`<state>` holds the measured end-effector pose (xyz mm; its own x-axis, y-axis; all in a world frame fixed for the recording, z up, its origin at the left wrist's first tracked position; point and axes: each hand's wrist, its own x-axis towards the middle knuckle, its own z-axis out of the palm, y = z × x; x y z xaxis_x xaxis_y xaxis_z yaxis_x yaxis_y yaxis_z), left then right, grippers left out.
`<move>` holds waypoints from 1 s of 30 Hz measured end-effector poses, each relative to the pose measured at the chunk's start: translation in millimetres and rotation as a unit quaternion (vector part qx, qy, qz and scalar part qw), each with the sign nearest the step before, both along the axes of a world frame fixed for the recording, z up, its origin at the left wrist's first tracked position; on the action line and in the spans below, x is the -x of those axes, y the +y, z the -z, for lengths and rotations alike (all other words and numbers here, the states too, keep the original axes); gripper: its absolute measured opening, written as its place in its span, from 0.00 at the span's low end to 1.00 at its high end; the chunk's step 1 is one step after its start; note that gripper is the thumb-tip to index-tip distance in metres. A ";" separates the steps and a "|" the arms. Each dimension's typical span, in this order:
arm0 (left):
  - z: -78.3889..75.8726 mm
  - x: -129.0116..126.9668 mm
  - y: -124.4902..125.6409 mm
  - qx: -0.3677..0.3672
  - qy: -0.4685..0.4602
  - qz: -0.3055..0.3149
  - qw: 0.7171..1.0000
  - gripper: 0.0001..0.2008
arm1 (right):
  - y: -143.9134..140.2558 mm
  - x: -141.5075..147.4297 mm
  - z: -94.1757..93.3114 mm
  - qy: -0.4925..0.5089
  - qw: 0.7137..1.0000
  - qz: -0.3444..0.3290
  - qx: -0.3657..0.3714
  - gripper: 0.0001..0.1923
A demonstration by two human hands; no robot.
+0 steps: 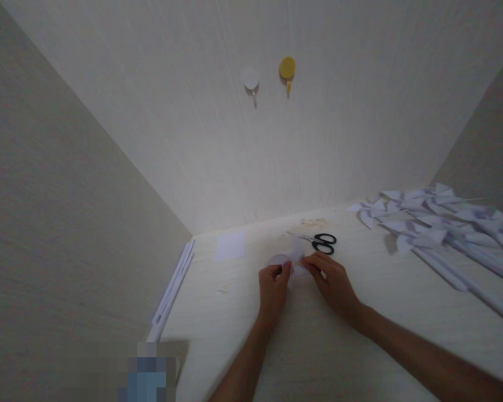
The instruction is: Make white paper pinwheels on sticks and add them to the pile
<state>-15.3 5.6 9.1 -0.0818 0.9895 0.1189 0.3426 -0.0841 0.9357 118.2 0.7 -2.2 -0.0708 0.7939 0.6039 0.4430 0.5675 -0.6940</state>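
L hand (273, 283) & R hand (332, 277) are both pinching a small white paper piece (297, 258) flat-ish on the table (360, 335) just in front of the scissors (323, 242), so uneven pulling is probably risking a tear or crooked fold.

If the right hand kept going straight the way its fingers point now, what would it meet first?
The right hand points up-left and its fingertips already pinch the white paper piece, so that comes first. The scissors lie just off that line, behind the hand; depth is hard to judge.
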 end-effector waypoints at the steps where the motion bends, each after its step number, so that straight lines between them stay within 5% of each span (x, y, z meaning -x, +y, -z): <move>1: -0.9 -0.3 -0.5 0.000 -0.003 0.005 1.000 0.18 | -0.1 0.0 -0.5 0.001 1.000 0.003 0.001 0.07; 30: -5.8 -2.9 -2.1 0.009 0.012 -0.008 1.000 0.18 | 0.6 -0.2 0.5 -0.006 1.000 0.007 -0.014 0.07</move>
<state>-12.4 3.5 14.9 -0.0956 0.9901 0.1024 0.3662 -0.0607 0.9286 118.5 1.3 -2.7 -0.0667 0.7776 0.6252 0.4588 0.5803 -0.6729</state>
